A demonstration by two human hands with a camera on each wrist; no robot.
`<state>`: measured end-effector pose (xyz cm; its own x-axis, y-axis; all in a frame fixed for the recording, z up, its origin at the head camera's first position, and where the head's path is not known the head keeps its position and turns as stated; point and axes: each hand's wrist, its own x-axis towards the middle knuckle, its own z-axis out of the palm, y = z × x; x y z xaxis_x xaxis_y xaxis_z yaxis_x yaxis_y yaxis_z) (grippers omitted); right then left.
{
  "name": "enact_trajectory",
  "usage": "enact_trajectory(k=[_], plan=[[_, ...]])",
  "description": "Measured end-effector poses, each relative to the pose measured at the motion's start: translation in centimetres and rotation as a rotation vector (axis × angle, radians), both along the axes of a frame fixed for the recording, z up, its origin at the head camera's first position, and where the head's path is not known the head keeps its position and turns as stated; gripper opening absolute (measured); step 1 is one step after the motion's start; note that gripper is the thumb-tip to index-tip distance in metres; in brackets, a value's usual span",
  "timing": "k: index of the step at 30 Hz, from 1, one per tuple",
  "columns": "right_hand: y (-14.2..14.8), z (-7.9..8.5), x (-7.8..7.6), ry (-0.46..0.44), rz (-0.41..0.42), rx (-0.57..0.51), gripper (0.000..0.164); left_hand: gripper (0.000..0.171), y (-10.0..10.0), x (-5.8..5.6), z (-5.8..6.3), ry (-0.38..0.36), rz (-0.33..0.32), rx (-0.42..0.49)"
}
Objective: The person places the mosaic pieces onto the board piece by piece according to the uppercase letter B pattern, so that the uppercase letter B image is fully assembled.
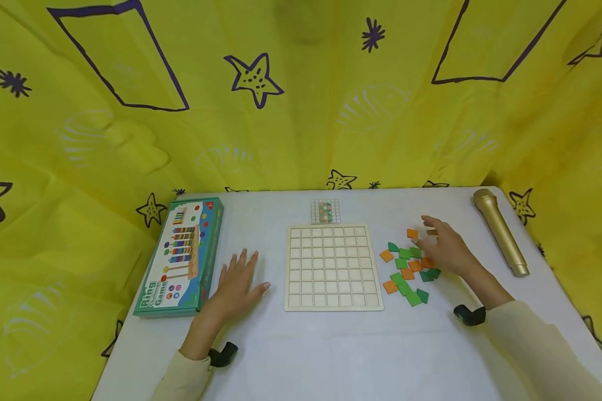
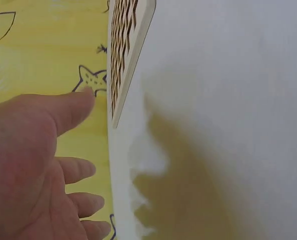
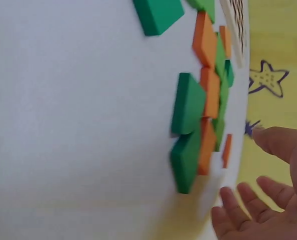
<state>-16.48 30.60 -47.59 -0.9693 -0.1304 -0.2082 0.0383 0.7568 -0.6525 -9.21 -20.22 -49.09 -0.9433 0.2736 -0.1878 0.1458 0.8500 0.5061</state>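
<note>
A pale wooden grid board [image 1: 334, 268] lies in the middle of the white table. To its right is a loose group of green tiles [image 1: 401, 263] and orange tiles [image 1: 407, 273], some with a curved or slanted edge. My right hand [image 1: 443, 248] hovers at the right side of this group, fingers loosely bent with nothing between them. One orange tile [image 1: 412, 233] lies near its thumb and fingertips. In the right wrist view, dark green tiles [image 3: 188, 103] stand out close to that hand. Between the board and a box, my left hand [image 1: 234, 291] is spread, palm down and holding nothing.
A boxed ring game [image 1: 180, 256] lies at the left edge. Behind the board is a small pattern card [image 1: 325, 211] with a green and orange figure on a grid. A gold microphone [image 1: 501, 231] lies at the right. A yellow patterned cloth [image 1: 301, 139] hangs behind the table.
</note>
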Motion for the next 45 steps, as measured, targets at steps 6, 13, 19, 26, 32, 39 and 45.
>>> enact_trajectory(k=[6,13,19,26,32,39,45], plan=[[0.7,-1.6,-1.5,-0.061,-0.047,-0.124,0.069,0.073,1.8,0.6,-1.0,-0.011,-0.037,0.06],[0.5,-2.7,-2.2,-0.02,0.043,-0.058,0.053,0.067,3.1,0.9,-1.5,0.023,-0.08,0.057],[0.2,-2.9,-2.2,0.002,0.067,-0.028,0.042,0.065,3.6,0.8,-1.8,0.022,-0.095,0.034],[0.6,-2.8,-2.0,-0.002,0.055,-0.012,0.043,0.063,3.7,0.5,-1.9,0.041,-0.107,0.011],[0.7,-2.6,-2.2,-0.003,0.064,-0.011,0.044,0.063,3.7,0.5,-1.6,0.037,-0.104,0.006],[0.7,-2.7,-2.6,0.009,0.083,0.007,0.042,0.062,3.7,0.5,-1.4,0.046,-0.106,0.005],[0.7,-2.8,-2.7,-0.006,0.056,0.024,0.04,0.061,3.8,0.6,-1.5,0.05,-0.107,0.007]])
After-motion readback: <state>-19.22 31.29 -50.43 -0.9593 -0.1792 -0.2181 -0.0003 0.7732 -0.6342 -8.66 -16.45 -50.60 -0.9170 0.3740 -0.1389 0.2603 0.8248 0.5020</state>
